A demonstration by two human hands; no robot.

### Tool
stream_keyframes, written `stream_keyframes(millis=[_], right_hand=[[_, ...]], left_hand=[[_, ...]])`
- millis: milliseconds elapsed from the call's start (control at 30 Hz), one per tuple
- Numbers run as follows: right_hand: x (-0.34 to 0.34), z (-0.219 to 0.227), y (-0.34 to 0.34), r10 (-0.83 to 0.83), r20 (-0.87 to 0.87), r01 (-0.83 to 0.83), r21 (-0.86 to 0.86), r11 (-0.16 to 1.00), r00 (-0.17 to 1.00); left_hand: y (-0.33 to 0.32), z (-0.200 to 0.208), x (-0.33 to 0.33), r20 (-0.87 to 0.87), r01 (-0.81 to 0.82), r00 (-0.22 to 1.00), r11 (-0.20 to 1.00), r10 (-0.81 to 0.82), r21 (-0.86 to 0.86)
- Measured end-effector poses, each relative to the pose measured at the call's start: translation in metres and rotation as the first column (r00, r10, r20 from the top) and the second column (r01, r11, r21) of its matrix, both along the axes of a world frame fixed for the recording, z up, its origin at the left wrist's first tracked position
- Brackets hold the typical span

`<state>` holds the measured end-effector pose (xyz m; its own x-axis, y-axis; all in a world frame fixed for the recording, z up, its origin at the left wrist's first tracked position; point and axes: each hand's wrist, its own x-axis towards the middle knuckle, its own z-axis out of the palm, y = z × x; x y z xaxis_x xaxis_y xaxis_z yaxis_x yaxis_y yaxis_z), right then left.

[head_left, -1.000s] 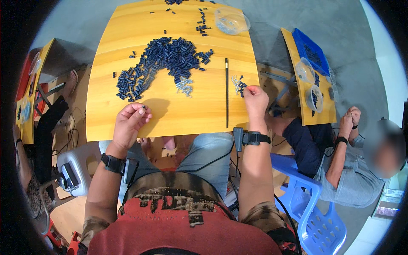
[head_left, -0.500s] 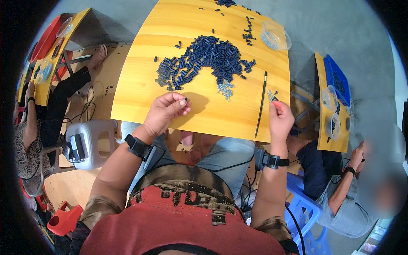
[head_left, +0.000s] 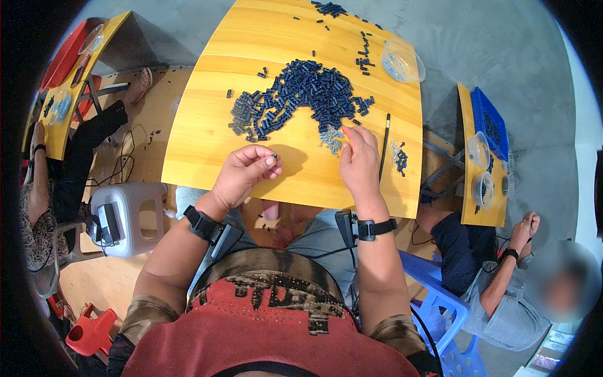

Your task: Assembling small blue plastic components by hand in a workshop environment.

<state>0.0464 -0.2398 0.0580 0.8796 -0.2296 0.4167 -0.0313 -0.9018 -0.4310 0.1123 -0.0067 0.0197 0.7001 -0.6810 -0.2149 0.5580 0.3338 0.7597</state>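
Above the near part of the yellow tabletop [head_left: 207, 138], my left hand [head_left: 245, 174] is closed in a pinch on a small dark piece [head_left: 274, 156], mostly hidden by the fingertips. My right hand [head_left: 361, 160] has its fingers drawn together at the right edge of a little heap of small silvery pieces [head_left: 330, 142]; whether they grip one is hidden. Just beyond lies a big pile of short black cylindrical parts [head_left: 308, 91]. Right of my right hand are a thin black stick [head_left: 385, 135] and a small group of dark and silvery pieces [head_left: 399, 158].
A clear round tub [head_left: 408, 63] with silvery pieces stands at the far right corner. More black parts [head_left: 330, 9] lie at the far edge. People sit at tables on both sides, with a blue tray [head_left: 490, 122] at right. A grey stool [head_left: 129, 217] stands at left.
My right hand has moved left from the small group at the right edge to the silvery heap. More dark pieces show in that group now. My left hand has barely moved.
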Motion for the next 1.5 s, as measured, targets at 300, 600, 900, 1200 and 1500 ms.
stream_keyframes(millis=[300, 600, 900, 1200, 1500], right_hand=[[0.011, -0.008, -0.01, -0.018, -0.042, 0.019, 0.008, 1.0, 0.999], [0.032, -0.008, -0.021, -0.018, 0.007, 0.018, 0.028, 0.999, 1.0], [0.038, -0.019, -0.025, -0.017, -0.023, 0.018, 0.026, 0.999, 1.0], [0.031, -0.015, -0.033, -0.118, -0.059, 0.123, 0.083, 0.989, 0.991], [0.028, -0.013, -0.037, -0.119, -0.101, 0.132, 0.136, 0.982, 0.988]], left_hand=[[-0.001, -0.004, 0.001, -0.012, 0.015, 1.0, 1.0, -0.015, -0.015], [0.001, -0.001, 0.003, -0.038, 0.013, 0.999, 1.0, -0.014, -0.022], [0.0, 0.0, 0.001, -0.03, 0.005, 1.0, 1.0, -0.006, -0.019], [0.001, 0.001, 0.001, -0.035, 0.004, 0.999, 1.0, -0.005, -0.03], [0.001, 0.001, 0.001, -0.028, 0.004, 1.0, 0.999, -0.005, -0.032]])
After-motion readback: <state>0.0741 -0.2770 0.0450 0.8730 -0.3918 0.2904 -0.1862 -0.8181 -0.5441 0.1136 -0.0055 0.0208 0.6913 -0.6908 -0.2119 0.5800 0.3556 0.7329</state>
